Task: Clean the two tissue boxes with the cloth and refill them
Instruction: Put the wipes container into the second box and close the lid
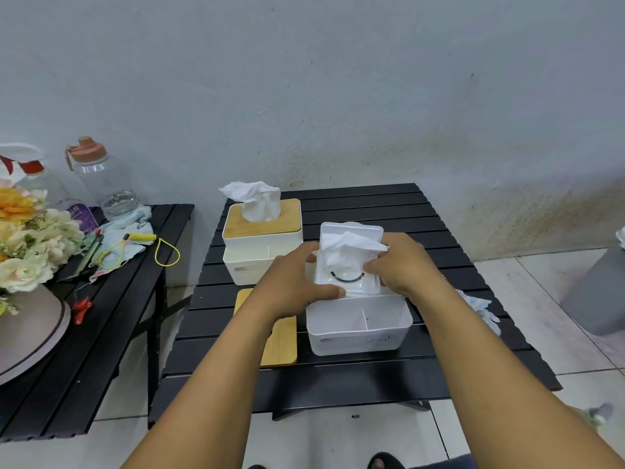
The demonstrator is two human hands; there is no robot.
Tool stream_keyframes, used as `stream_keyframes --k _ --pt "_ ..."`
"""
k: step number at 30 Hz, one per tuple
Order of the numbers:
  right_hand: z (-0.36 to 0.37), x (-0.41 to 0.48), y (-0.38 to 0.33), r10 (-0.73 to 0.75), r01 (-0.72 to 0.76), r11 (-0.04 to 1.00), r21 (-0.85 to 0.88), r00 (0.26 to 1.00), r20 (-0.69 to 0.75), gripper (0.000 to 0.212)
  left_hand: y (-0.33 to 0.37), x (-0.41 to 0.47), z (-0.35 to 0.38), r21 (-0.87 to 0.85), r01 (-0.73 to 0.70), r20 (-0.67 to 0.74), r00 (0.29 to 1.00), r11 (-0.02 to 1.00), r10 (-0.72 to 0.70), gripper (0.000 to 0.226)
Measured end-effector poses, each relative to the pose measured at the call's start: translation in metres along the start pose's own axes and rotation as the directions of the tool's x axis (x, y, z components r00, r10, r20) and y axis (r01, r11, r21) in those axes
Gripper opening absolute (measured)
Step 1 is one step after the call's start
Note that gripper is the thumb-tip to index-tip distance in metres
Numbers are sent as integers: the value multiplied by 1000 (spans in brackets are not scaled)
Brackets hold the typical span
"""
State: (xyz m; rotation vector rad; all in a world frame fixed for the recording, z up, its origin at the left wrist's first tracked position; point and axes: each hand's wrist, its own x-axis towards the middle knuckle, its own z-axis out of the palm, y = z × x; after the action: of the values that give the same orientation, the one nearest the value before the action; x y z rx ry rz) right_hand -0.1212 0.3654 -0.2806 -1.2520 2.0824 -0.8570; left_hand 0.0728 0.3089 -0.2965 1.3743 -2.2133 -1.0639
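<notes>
A white tissue box (262, 252) with a wooden lid stands at the table's back left, a tissue sticking up from its slot. Nearer me stands a second white tissue box (359, 328), open, with a divider inside. Just above its far edge I hold a white tissue pack (350, 255) with a tissue pulled up from its top. My left hand (296, 282) grips the pack's left side and my right hand (402, 265) grips its right side. A wooden lid (280, 343) lies flat left of the open box, partly under my left forearm. A light cloth (482, 308) lies behind my right forearm.
The black slatted table (355, 380) stands against a grey wall. A second black table (101, 333) at left carries flowers (30, 242), a water bottle (101, 179), a spray bottle (32, 172), a rag and a yellow cord. A grey bin (598, 292) stands on the tiled floor at right.
</notes>
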Motion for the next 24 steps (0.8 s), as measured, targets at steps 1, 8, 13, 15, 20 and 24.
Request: stream_keyframes --k 1,8,13,15,20,24 --pt "1 0 0 5 -5 1000 -26 1000 -4 23 1 0 0 17 -5 -3 1000 1000 5 86" --pt "4 14 2 64 -64 974 -217 998 -6 11 -2 -5 -5 93 -32 -35 999 995 35 79" --pt "11 18 -1 73 -76 918 -389 997 -21 15 -9 -8 -10 90 7 -31 1000 996 -4 70" --pt "13 20 -2 76 -79 898 -432 997 -23 14 -11 -8 -8 101 18 -29 999 995 -15 66" --pt "6 17 -6 62 -35 926 -376 996 60 25 -10 -9 2 64 38 -51 998 997 -35 55" --pt "-5 17 -5 -16 24 965 -260 999 34 14 -7 -8 5 76 41 -74 997 996 -36 52"
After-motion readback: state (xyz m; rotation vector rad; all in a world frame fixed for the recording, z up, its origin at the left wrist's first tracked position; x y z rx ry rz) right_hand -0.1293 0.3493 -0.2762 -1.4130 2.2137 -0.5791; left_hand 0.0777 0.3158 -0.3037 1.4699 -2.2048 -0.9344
